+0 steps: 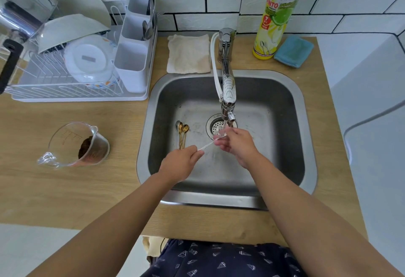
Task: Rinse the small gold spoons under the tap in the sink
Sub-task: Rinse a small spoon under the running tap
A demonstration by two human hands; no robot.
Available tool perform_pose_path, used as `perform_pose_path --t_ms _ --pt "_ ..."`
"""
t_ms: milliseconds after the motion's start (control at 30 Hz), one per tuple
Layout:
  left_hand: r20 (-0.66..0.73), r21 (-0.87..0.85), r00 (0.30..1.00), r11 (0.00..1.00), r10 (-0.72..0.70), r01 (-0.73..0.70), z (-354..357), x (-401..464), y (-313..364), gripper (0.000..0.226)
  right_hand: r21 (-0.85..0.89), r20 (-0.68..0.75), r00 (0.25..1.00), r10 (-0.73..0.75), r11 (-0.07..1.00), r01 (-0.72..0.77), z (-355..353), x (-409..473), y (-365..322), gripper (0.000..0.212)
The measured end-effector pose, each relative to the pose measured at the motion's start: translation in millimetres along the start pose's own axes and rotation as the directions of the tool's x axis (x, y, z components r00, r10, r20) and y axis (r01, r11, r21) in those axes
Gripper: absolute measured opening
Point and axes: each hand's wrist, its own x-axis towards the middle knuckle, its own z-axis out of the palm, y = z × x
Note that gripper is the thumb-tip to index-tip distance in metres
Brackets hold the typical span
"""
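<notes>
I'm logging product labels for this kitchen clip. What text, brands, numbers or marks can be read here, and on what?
Yellow dish soap bottle: large blue brand word in Thai script.
Same bottle: "PINTO" in red, partly cut off.
Same bottle, red badge: "7", with "NEW" below; other small print too blurred to read.
Glass measuring cup: red graduation marks, numbers too small to read.
Nothing else bears text.

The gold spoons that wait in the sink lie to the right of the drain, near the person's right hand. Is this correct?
Not quite. In the head view the gold spoons lie in the sink, but to the left of the drain, nearer the left hand.
</notes>
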Motion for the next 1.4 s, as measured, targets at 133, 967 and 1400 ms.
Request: perform_pose_path --t_ms 133,967,1400 --pt "0.21 -0.332 0.974 0.931 -0.086 0.154 -9.0 2.5 3.5 0.049 0.177 0.182 0.983 0.02 0.983 -0.053 -4.5 -1.2 2.0 0.016" --pt "0.632 -0.7 0.775 0.413 -0.023 0.583 -19.2 -0.7 6.3 0.045 0.069 0.052 0.994 -0.098 0.993 0.094 -1.8 -0.7 6.2 0.02" --pt "0.535 -0.676 0.844 0.582 -0.035 0.452 -18.4 0.1 5.6 0.034 -0.073 0.044 0.969 -0.244 0.966 0.247 6.4 -5.0 16.8 0.005"
